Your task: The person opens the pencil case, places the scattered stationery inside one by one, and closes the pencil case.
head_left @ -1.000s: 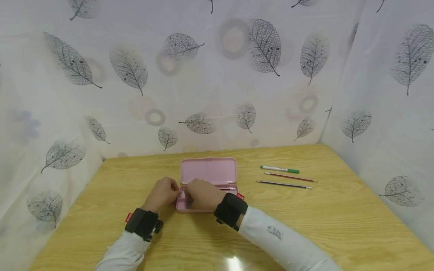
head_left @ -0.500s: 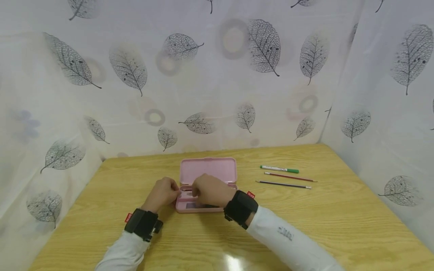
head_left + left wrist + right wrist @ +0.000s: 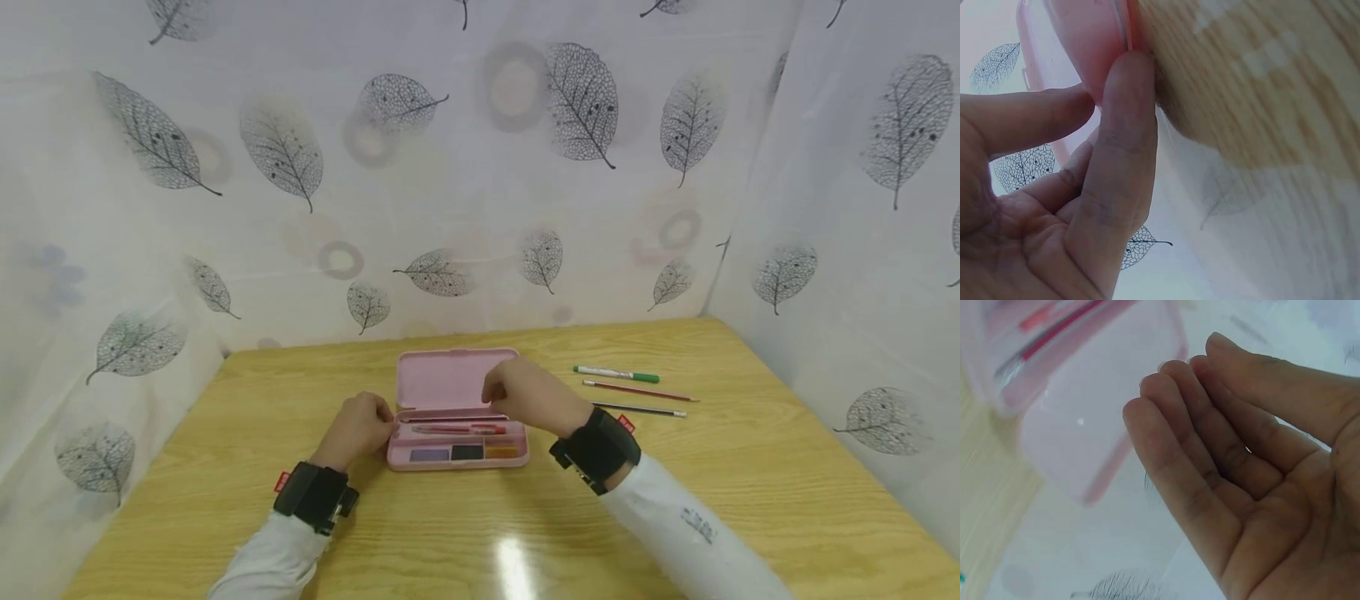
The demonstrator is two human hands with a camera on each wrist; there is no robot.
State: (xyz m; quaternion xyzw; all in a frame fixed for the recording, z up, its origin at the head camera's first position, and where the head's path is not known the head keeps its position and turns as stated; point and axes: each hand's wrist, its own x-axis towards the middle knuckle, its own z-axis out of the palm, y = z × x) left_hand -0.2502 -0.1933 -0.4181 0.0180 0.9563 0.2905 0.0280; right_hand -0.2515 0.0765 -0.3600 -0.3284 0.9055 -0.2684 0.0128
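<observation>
A pink pencil case lies open on the table, its lid laid back behind it. A pen with red parts rests in its middle section, with a pencil-like stick behind. Along the front section sit a grey-purple block, a dark block and an orange block. My left hand pinches the case's left end between thumb and finger. Above the lid's right side is my right hand, fingers loosely bent and holding nothing, as its palm shows.
To the right on the wooden table lie a green-capped marker, a red pencil and a dark pencil. Curtains with leaf prints hang at the back and both sides.
My right hand has moved from over the case's left part up and to the right, uncovering the pen and the blocks. The left hand has stayed at the case's left end.
</observation>
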